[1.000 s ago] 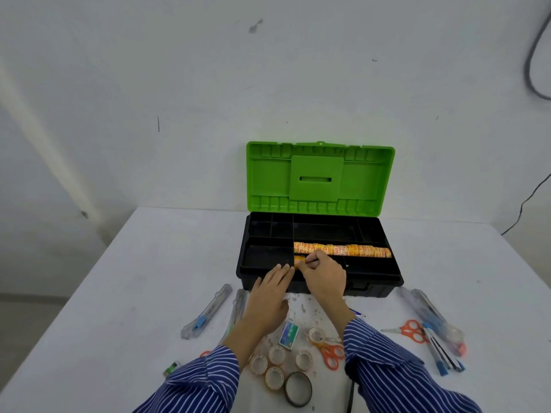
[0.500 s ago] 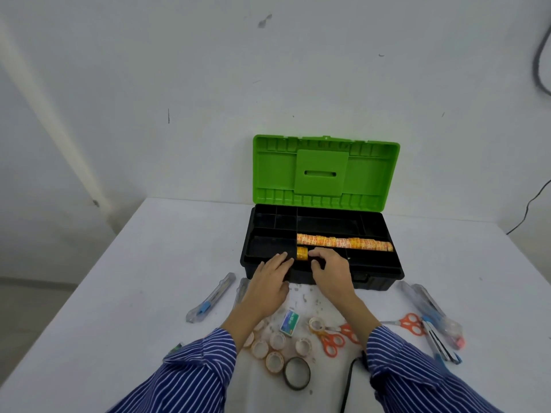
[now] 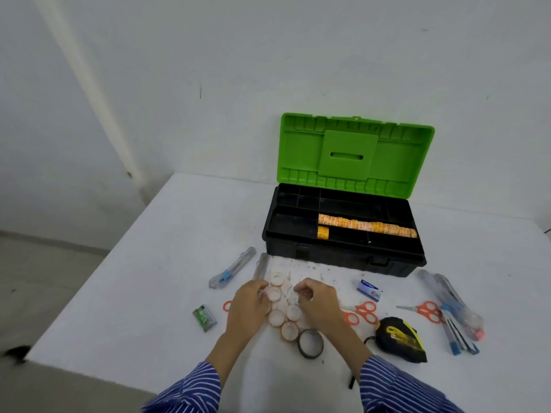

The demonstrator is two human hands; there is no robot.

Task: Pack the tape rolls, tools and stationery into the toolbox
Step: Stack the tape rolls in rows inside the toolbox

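Observation:
The black toolbox (image 3: 343, 253) stands open at the back of the table, its green lid (image 3: 351, 153) upright. A row of orange tape rolls (image 3: 366, 226) lies in its tray, with one more roll (image 3: 323, 231) in front of the row's left end. Several small clear tape rolls (image 3: 277, 317) lie in a cluster at the table's front. My left hand (image 3: 249, 307) curls its fingers on a small roll (image 3: 273, 294) at the cluster's left. My right hand (image 3: 320, 307) pinches another small roll (image 3: 293, 299) at its right. A larger black tape roll (image 3: 310, 342) lies just behind my wrists.
Two utility knives (image 3: 232, 268) and a small green box (image 3: 204, 317) lie to the left. To the right are a blue staple box (image 3: 369, 290), orange scissors (image 3: 362, 312), a second pair (image 3: 423, 310), a tape measure (image 3: 399, 338), pens (image 3: 453, 335) and more clear knives (image 3: 447, 293).
Both hands have drawn back from the toolbox tray to the cluster of small rolls at the table's front. One orange roll now lies alone in the tray. The camera has swung left.

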